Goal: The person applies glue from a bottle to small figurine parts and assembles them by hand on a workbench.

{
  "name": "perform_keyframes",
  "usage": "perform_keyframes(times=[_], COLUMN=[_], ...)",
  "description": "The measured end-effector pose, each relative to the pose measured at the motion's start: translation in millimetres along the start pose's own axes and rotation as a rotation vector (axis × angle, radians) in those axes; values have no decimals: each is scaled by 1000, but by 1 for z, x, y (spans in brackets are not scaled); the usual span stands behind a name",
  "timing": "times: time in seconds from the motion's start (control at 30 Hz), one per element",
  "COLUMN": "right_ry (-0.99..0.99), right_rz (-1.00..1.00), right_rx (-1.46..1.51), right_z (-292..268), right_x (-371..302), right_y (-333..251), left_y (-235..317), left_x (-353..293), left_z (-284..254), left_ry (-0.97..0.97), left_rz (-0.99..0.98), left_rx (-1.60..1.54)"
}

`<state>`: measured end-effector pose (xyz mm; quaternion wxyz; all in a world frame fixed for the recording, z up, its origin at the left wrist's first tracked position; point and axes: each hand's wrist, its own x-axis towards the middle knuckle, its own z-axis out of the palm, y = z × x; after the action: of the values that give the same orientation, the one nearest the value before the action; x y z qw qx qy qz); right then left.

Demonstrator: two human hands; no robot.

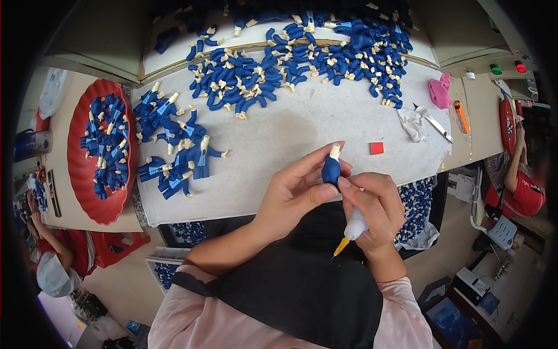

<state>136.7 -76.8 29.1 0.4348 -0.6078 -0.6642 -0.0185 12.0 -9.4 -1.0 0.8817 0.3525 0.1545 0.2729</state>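
My left hand (293,189) grips a small blue figure body (331,168) with a cream neck peg pointing up. My right hand (376,205) touches the figure with its fingertips and also holds a small white squeeze bottle (355,224) whose orange nozzle points down toward my lap. Both hands hover over the near edge of a white cloth-covered work table (290,134). A group of finished-looking blue figures (174,148) lies on the cloth to the left of my hands.
A big heap of blue pieces (308,58) covers the far side of the table. A red tray (104,151) with more figures sits at left. A small red square (376,148), crumpled white cloth (412,122), pink rag (440,91), orange pen (461,116) lie at right. Other people sit at both sides.
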Motion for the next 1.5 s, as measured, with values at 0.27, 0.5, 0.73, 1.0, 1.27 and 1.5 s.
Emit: perform_keyframes(times=[0.27, 0.5, 0.73, 1.0, 1.27, 1.5], right_ry=[17, -4, 70, 244, 97, -165], right_rz=[-81, -89, 143, 455, 497, 510], right_rx=[-95, -33, 107, 101, 57, 50], right_z=[-2, -1, -18, -29, -28, -29], right_x=[1, -2, -9, -20, -20, -5], right_y=[0, 0, 0, 37, 53, 58], left_y=[0, 10, 7, 3, 1, 5], left_x=[-1, 4, 5, 6, 8, 7], left_z=[1, 5, 3, -2, -2, 0], left_ry=[-4, 79, 68, 30, -14, 40], left_rz=[-64, -223, -357, -411, -379, -259], left_rx=[-175, -234, -536, -650, -683, -351])
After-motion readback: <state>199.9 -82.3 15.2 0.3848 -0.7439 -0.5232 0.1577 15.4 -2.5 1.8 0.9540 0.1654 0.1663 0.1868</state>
